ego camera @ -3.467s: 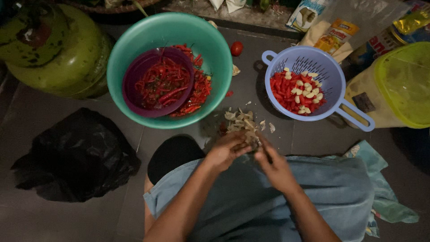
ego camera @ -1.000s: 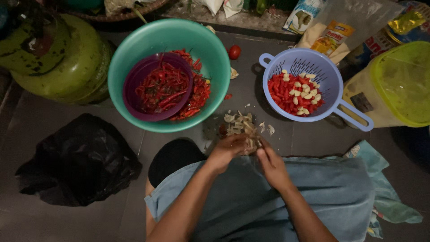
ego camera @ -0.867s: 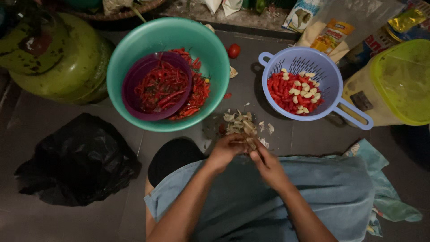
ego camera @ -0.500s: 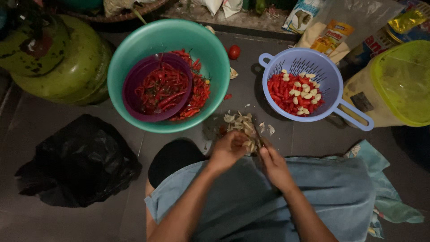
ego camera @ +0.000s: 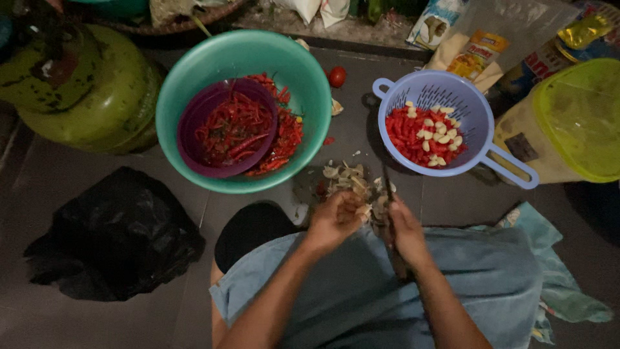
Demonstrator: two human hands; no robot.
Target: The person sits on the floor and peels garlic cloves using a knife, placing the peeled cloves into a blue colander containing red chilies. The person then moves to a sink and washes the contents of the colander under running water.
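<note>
Dark floor [ego camera: 77,194]: hands meet over garlic peels [ego camera: 345,181], between bowl [ego camera: 303,84] and colander [ego camera: 471,103].

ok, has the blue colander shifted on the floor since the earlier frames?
No. The blue colander sits in the same spot beside the teal basin, its handle toward the yellow-lidded container; the gap between them looks unchanged.

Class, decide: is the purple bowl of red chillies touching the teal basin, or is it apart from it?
Touching. The head view shows the purple bowl sitting inside the teal basin, resting on it and on the loose chillies beside it.
</note>
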